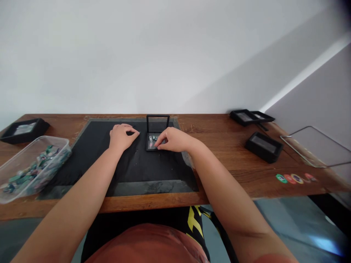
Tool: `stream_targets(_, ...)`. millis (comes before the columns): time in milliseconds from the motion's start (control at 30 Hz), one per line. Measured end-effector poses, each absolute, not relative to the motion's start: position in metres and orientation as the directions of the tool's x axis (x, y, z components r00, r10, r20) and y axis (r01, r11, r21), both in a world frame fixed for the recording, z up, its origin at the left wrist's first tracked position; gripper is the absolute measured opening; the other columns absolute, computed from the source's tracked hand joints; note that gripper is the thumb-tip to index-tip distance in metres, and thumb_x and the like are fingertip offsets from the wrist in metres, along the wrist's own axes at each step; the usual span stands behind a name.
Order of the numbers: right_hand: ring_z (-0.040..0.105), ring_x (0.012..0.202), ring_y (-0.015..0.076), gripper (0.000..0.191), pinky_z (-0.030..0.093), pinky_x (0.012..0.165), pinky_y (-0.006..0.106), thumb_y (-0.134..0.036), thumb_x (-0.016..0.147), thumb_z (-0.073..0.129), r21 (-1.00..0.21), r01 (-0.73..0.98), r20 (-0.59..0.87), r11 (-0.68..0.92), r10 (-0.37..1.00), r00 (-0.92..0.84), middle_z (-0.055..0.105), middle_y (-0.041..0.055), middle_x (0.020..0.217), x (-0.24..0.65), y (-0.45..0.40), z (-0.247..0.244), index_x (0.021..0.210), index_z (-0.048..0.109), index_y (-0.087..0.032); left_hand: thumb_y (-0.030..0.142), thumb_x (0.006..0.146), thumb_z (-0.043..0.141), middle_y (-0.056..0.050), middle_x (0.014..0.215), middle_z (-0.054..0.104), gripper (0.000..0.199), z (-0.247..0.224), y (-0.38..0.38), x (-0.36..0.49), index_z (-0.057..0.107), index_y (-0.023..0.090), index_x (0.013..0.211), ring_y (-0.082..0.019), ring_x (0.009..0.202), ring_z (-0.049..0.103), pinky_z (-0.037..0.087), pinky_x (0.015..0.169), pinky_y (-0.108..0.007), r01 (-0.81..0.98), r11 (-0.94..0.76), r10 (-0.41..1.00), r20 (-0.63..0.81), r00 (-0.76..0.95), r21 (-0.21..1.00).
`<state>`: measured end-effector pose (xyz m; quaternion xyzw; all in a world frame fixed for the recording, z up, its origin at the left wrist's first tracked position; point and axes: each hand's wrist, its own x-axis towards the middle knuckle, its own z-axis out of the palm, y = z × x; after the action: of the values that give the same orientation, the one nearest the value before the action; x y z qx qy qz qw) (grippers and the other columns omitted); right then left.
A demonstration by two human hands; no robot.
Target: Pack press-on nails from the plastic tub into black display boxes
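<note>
- Box (150, 148) sits open on the black mat (153, 170), a bit in front of the wall (175, 54). Its lid (158, 123) stands up at the back.
- Small shiny bits (154, 138) lie in the box. Some look green, and others look white or pink.
- The right hand (175, 139) is at the box. Its thumb and finger bend close to each other, low over the bits. I cannot tell if they pinch one.
- The left hand (120, 137) is over the mat, to the left of the box and not touching it. Its thumb and pointing finger are pressed together at the tips. A pale speck shows there, too small to name.
- The clear tub (61, 142) is at the far left of the counter (214, 146). It has lots of green, white and pink pieces (35, 170) in it.
- A black case (24, 130) is behind the tub.
- On the right side are more black cases (263, 147). Two are close together near the wall, and one is nearer.
- Round stickers (297, 178) lie in a row near the front edge.
- A thin wire loop (297, 129) is at the far right.
</note>
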<state>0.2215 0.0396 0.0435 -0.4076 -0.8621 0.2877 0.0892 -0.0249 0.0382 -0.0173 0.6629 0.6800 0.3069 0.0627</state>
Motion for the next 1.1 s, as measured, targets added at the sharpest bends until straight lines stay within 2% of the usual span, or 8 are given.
stream_targets(167, 0.064, 0.069, 0.0127, 0.018, 0.045, 0.068, 0.024, -0.014, 0.08, 0.074, -0.552, 0.67, -0.12, 0.496, 0.748, -0.652, 0.078, 0.0013, 0.078, 0.22, 0.042, 0.042, 0.091, 0.086, -0.021, 0.035, 0.082, 0.072, -0.004, 0.1, 0.08, 0.014, -0.02, 0.039, -0.022, 0.077, 0.024, 0.074, -0.028, 0.106, 0.068, 0.047, 0.102, -0.045, 0.816, -0.18, 0.867, 0.48, -0.132, 0.55)
stream_targets(300, 0.06, 0.067, 0.0115, 0.019, 0.044, 0.067, 0.024, -0.013, 0.081, 0.071, -0.564, 0.667, -0.129, 0.487, 0.746, -0.654, 0.079, 0.0023, 0.083, 0.221, 0.041, 0.043, 0.093, 0.085, -0.019, 0.032, 0.082, 0.072, -0.004, 0.094, 0.08, 0.014, -0.02, 0.039, -0.019, 0.074, 0.023, 0.072, -0.025, 0.099, 0.07, 0.049, 0.101, -0.042, 0.792, -0.247, 0.818, 0.558, -0.139, 0.559)
stream_targets(500, 0.059, 0.066, 0.0118, 0.012, 0.043, 0.068, 0.026, -0.023, 0.079, 0.078, -0.591, 0.651, -0.119, 0.477, 0.746, -0.655, 0.078, 0.0015, 0.078, 0.22, 0.038, 0.046, 0.089, 0.085, -0.02, 0.034, 0.082, 0.072, -0.004, 0.09, 0.08, 0.015, -0.017, 0.038, -0.016, 0.075, 0.023, 0.073, -0.026, 0.096, 0.069, 0.05, 0.097, -0.042, 0.774, -0.242, 0.836, 0.53, -0.139, 0.585)
stream_targets(733, 0.065, 0.072, 0.0132, 0.007, 0.046, 0.068, 0.025, -0.012, 0.074, 0.077, -0.651, 0.627, -0.111, 0.427, 0.764, -0.636, 0.077, 0.0027, 0.077, 0.219, 0.042, 0.039, 0.078, 0.081, -0.017, 0.036, 0.082, 0.071, -0.003, 0.089, 0.081, 0.016, -0.011, 0.033, -0.015, 0.079, 0.023, 0.078, -0.025, 0.092, 0.069, 0.051, 0.088, -0.038, 0.736, -0.228, 0.819, 0.534, -0.209, 0.638)
stream_targets(900, 0.07, 0.078, 0.0147, 0.013, 0.051, 0.072, 0.025, -0.012, 0.075, 0.077, -0.737, 0.561, -0.108, 0.377, 0.754, -0.648, 0.078, 0.0052, 0.082, 0.221, 0.045, 0.034, 0.087, 0.081, -0.015, 0.042, 0.081, 0.071, -0.004, 0.086, 0.08, 0.022, -0.01, 0.031, -0.013, 0.081, 0.022, 0.081, -0.021, 0.076, 0.066, 0.049, 0.074, -0.035, 0.719, -0.206, 0.851, 0.485, -0.203, 0.663)
stream_targets(1100, 0.067, 0.074, 0.0132, 0.012, 0.048, 0.069, 0.024, -0.013, 0.078, 0.074, -0.656, 0.643, -0.147, 0.395, 0.769, -0.623, 0.079, 0.0036, 0.083, 0.222, 0.044, 0.041, 0.086, 0.083, -0.017, 0.042, 0.081, 0.07, -0.004, 0.087, 0.081, 0.023, -0.008, 0.03, -0.011, 0.08, 0.022, 0.08, -0.022, 0.081, 0.068, 0.05, 0.077, -0.034, 0.709, -0.222, 0.854, 0.484, -0.19, 0.669)
